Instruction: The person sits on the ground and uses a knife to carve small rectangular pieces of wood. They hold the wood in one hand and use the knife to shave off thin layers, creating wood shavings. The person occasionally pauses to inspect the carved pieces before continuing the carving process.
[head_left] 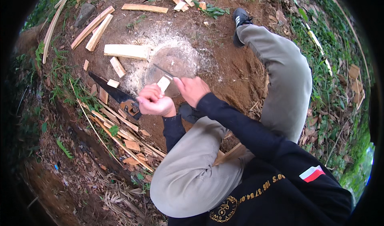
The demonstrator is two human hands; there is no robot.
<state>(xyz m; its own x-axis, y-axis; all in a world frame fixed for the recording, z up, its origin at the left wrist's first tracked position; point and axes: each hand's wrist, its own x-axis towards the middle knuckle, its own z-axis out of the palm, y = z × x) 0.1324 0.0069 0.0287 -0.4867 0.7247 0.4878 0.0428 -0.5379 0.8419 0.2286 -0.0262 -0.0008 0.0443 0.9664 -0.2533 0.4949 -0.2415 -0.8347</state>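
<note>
Closest: black long-sleeved top (266,162), then grey trousers (196,174), knees spread either side of the work area.

Left hand (156,102): clenched round the lower end of a small wood block (164,83). Right hand (193,91): closed on a knife (163,71), handle hidden in the grip, only blade showing.

Key relation: block sits between the hands, up-right of the left fist, just left of the right thumb. Its long axis points away from the body, leaning right. Blade slants far-left to near-right, so it crosses the block's axis by the far end. Can't tell if the edge touches the wood. Left hand is nearer, since it's the one gripping the block.

Block look: pale, near white, flat faces, straight sides, squarish far end. Lower end hidden in the fist, so full length unclear.

In view, block is over the near-left edge of a round flat patch (182,64), stump-like, sawdust (160,40) along its far and left edges. Saw (110,89) lies on the ground left, handle toward the left hand; contact unclear.

Farther: thick pale offcut (126,51) lying crosswise at the patch's left edge, loose slats (145,7) on soil beyond.
</note>
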